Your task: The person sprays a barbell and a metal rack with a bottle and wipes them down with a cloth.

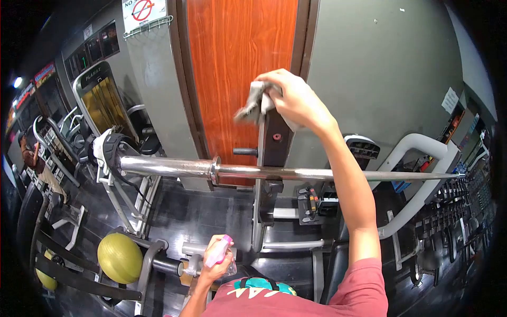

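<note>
My right hand [293, 98] is raised at the top of a dark upright post [277, 129], its fingers closed on a crumpled grey cloth [253, 105]. The cloth hangs down at the post's top and is slightly blurred. Low in front of my body, my left hand [214, 264] grips a spray bottle with a pink head [219, 251]; its clear body is partly hidden by the fingers. Between the two hands a shiny metal barbell [274, 171] lies crosswise, and my right forearm passes over it.
Behind the post stand a wooden door [240, 47] and a grey wall [380, 58]. A yellow-green exercise ball [120, 258] rests in a rack at left. Dumbbells [449, 211] line the right side. A person [42, 164] is at the far left among machines.
</note>
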`<control>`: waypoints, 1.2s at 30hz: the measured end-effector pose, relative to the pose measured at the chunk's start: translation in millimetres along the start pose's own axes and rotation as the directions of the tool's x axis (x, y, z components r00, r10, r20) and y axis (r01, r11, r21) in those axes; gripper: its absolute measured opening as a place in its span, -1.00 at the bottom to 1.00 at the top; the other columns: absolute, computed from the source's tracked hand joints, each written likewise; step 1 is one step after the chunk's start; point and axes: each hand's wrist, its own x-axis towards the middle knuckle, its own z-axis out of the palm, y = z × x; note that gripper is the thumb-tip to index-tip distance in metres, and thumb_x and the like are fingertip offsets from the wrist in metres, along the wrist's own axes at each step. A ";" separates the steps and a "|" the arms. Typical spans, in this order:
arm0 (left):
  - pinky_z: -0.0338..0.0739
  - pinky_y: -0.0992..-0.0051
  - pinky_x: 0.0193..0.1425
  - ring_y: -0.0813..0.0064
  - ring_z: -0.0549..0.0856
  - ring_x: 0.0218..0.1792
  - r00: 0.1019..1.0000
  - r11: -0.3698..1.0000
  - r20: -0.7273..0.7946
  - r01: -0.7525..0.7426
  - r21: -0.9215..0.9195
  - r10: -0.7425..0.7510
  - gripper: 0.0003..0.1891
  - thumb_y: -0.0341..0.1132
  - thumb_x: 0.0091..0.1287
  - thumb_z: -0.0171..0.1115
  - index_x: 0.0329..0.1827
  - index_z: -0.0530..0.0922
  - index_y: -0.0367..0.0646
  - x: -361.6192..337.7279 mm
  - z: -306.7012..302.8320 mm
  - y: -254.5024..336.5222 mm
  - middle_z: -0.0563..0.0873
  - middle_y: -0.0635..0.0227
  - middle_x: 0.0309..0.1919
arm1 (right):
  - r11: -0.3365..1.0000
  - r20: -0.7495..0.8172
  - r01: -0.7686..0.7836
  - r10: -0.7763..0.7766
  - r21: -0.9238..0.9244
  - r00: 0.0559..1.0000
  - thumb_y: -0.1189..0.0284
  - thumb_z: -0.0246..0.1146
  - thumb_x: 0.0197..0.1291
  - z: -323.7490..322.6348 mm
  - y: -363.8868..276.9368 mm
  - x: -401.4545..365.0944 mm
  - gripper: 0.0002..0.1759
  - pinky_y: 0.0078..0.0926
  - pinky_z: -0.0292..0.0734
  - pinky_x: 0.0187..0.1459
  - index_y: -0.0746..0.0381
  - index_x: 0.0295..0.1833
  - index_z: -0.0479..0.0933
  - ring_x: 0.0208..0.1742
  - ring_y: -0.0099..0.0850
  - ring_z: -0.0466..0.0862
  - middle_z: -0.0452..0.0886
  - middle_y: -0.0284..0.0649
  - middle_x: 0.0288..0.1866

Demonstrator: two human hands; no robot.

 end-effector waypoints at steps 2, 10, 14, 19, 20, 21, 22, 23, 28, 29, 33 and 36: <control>0.56 0.54 -0.27 0.52 0.64 -0.38 0.997 0.999 0.075 -0.025 0.034 0.022 -0.66 -0.70 0.17 0.12 0.04 0.44 -0.38 0.0 -0.8 -3.8 0.48 0.24 -0.03 | 0.995 0.076 -0.091 0.089 0.035 0.993 0.51 0.13 0.18 -4.4 5.7 15.1 -0.62 -0.30 0.50 0.15 0.20 0.13 0.57 0.10 -0.14 0.63 0.64 -0.05 0.05; 0.56 0.53 -0.37 0.54 0.65 -0.47 0.997 0.995 0.021 -0.069 0.068 0.068 -0.72 -0.60 0.17 0.17 -0.03 0.54 -0.38 -9.2 0.2 3.6 0.50 0.18 -0.07 | 0.917 0.362 -0.398 0.359 0.035 0.860 0.41 0.17 0.17 11.3 72.5 76.8 -0.62 -0.37 0.54 0.01 0.11 0.12 0.61 -0.10 -0.36 0.67 0.71 -0.19 -0.07; 0.57 0.52 -0.37 0.54 0.65 -0.47 0.998 0.995 0.005 -0.060 0.076 0.060 -0.72 -0.60 0.16 0.18 -0.03 0.54 -0.38 -17.9 -1.7 -1.0 0.50 0.20 -0.06 | 0.675 0.528 -0.676 0.475 0.295 0.704 0.42 0.09 0.28 20.9 110.2 78.3 -0.64 -0.55 0.62 -0.25 0.08 0.17 0.57 -0.22 -0.60 0.65 0.67 -0.33 -0.07; 0.57 0.52 -0.36 0.54 0.65 -0.46 0.999 0.998 -0.016 -0.028 0.052 0.029 -0.72 -0.63 0.17 0.16 -0.02 0.53 -0.39 -24.8 -2.1 6.3 0.49 0.22 -0.06 | 0.575 0.322 -0.630 0.551 0.521 0.770 0.43 0.16 0.33 37.9 123.4 59.0 -0.73 -0.54 0.61 -0.23 0.25 0.09 0.57 -0.19 -0.57 0.64 0.66 -0.28 -0.10; 0.57 0.53 -0.36 0.54 0.65 -0.45 0.999 0.998 -0.004 -0.045 0.046 0.045 -0.72 -0.65 0.18 0.14 -0.01 0.52 -0.39 -26.0 -4.0 5.4 0.49 0.23 -0.06 | 0.709 -0.002 -0.479 0.561 0.517 0.828 0.37 0.19 0.32 45.1 134.7 53.6 -0.69 -0.48 0.60 -0.20 0.24 0.12 0.56 -0.14 -0.49 0.64 0.67 -0.24 -0.06; 0.57 0.53 -0.36 0.54 0.65 -0.45 0.999 0.998 -0.004 -0.044 0.046 0.045 -0.72 -0.65 0.18 0.14 -0.01 0.52 -0.39 -26.7 -4.1 8.0 0.49 0.23 -0.06 | 0.831 -0.326 -0.333 0.497 0.446 0.804 0.32 0.23 0.30 48.0 139.2 51.2 -0.64 -0.41 0.60 -0.16 0.24 0.15 0.55 -0.08 -0.42 0.64 0.67 -0.20 -0.02; 0.58 0.53 -0.35 0.54 0.66 -0.44 1.000 0.998 -0.029 -0.008 -0.062 0.006 -0.71 -0.66 0.19 0.14 0.00 0.51 -0.39 -27.8 -3.3 12.7 0.48 0.24 -0.06 | 0.756 -0.440 -0.156 0.521 0.636 0.732 0.40 0.18 0.34 38.7 104.1 35.4 -0.67 -0.43 0.56 -0.02 0.28 0.17 0.51 -0.01 -0.40 0.63 0.65 -0.15 0.03; 0.58 0.53 -0.34 0.54 0.66 -0.42 0.998 0.985 -0.052 0.024 -0.172 -0.034 -0.71 -0.67 0.20 0.13 0.01 0.50 -0.40 -28.4 -2.4 15.0 0.48 0.24 -0.06 | 0.694 -0.470 -0.144 0.610 0.706 0.638 0.51 0.10 0.37 23.1 61.8 17.9 -0.67 -0.42 0.51 0.07 0.29 0.21 0.45 0.02 -0.41 0.61 0.62 -0.14 0.05; 0.58 0.53 -0.33 0.55 0.65 -0.40 1.000 0.979 -0.006 0.017 -0.203 -0.018 -0.71 -0.66 0.22 0.14 0.02 0.47 -0.40 -24.8 -2.5 9.2 0.47 0.26 -0.05 | 0.945 -0.546 -0.226 0.322 0.237 0.773 0.49 0.06 0.39 57.2 29.7 -82.3 -0.50 -0.31 0.33 0.31 0.51 0.36 0.24 0.29 -0.09 0.49 0.53 0.14 0.19; 0.58 0.53 -0.33 0.56 0.65 -0.40 1.000 0.978 0.009 0.013 -0.209 -0.011 -0.71 -0.66 0.22 0.14 0.02 0.47 -0.39 -23.0 -1.4 8.1 0.47 0.26 -0.05 | 0.910 -0.559 -0.235 0.398 0.341 0.727 0.53 0.07 0.36 61.0 2.1 -90.3 -0.54 -0.30 0.35 0.28 0.49 0.31 0.29 0.26 -0.04 0.52 0.54 0.18 0.17; 0.57 0.54 -0.32 0.57 0.64 -0.41 0.998 0.989 0.063 0.002 -0.150 0.007 -0.71 -0.65 0.21 0.16 0.02 0.47 -0.38 -13.8 2.7 9.7 0.48 0.26 -0.06 | 0.789 -0.165 -0.445 0.550 0.422 0.819 0.49 0.05 0.35 44.6 -11.4 -131.2 -0.67 -0.15 0.48 0.01 0.37 0.17 0.34 -0.01 0.24 0.58 0.62 0.26 -0.15; 0.57 0.55 -0.31 0.57 0.64 -0.41 0.996 0.985 0.089 0.025 -0.169 -0.010 -0.70 -0.63 0.22 0.17 0.03 0.47 -0.37 -11.0 9.2 8.2 0.49 0.26 -0.08 | 0.849 -0.050 -0.457 0.485 0.265 0.873 0.47 0.05 0.36 38.5 -11.3 -144.8 -0.69 -0.14 0.48 -0.01 0.37 0.14 0.34 -0.04 0.25 0.58 0.63 0.24 -0.17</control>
